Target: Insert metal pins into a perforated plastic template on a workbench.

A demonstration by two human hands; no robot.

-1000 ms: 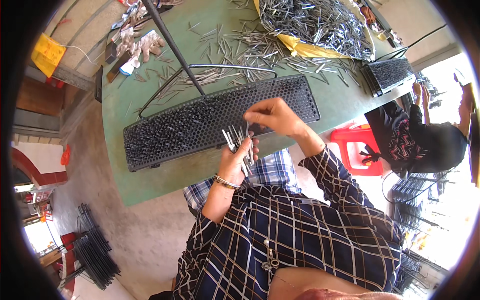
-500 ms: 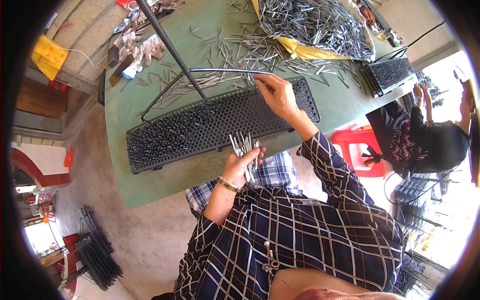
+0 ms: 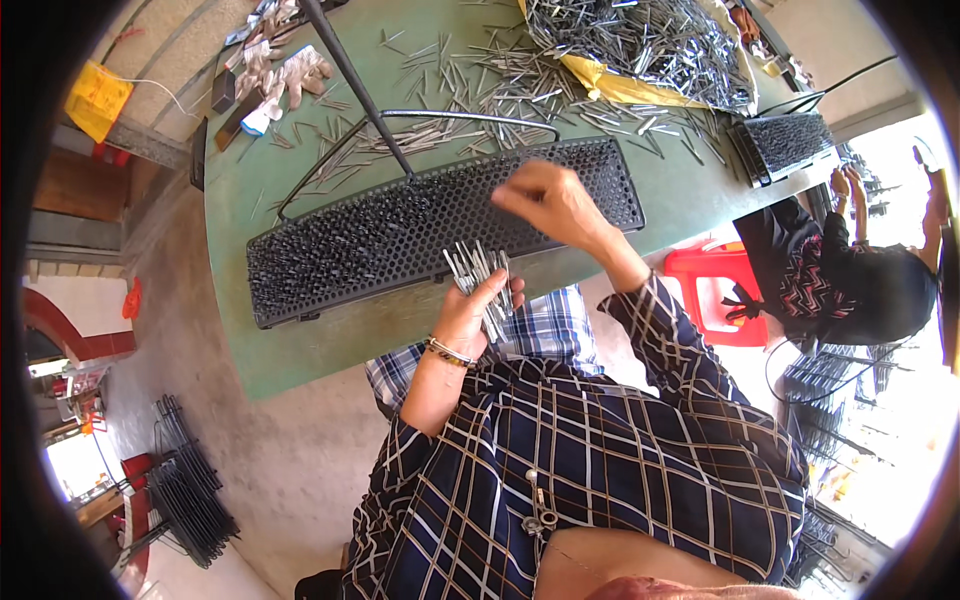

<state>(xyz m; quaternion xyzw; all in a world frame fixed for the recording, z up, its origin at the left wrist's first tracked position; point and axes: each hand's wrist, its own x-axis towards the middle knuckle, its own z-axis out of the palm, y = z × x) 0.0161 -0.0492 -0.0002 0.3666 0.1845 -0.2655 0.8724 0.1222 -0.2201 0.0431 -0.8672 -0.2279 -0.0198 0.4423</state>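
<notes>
A long black panel full of round holes (image 3: 455, 212) lies across the near part of the green table (image 3: 265, 365). Short dark strips stand packed in the holes of its left part, while the holes toward the right show bare. My left hand (image 3: 468, 318) is closed around a bundle of thin grey metal strips (image 3: 474, 268) just in front of the panel's near edge. Over the right half of the panel hovers my right hand (image 3: 562, 205), fingers curled and pinched together. Whatever its fingertips may hold is too small or blurred to make out.
A bent black rod (image 3: 455, 113) and a slanting black pole (image 3: 352, 82) rise at the panel. Behind lie loose strips (image 3: 500, 92), a heaped strip pile (image 3: 645, 50) and gloves (image 3: 300, 75). At right, a co-worker's hands (image 3: 848, 188) are near another panel (image 3: 792, 145); a red stool (image 3: 698, 300) stands below.
My right hand has drawn back from beside the bent rod toward me, and its fingers have curled in. My left hand keeps the strip bundle at nearly the same place.
</notes>
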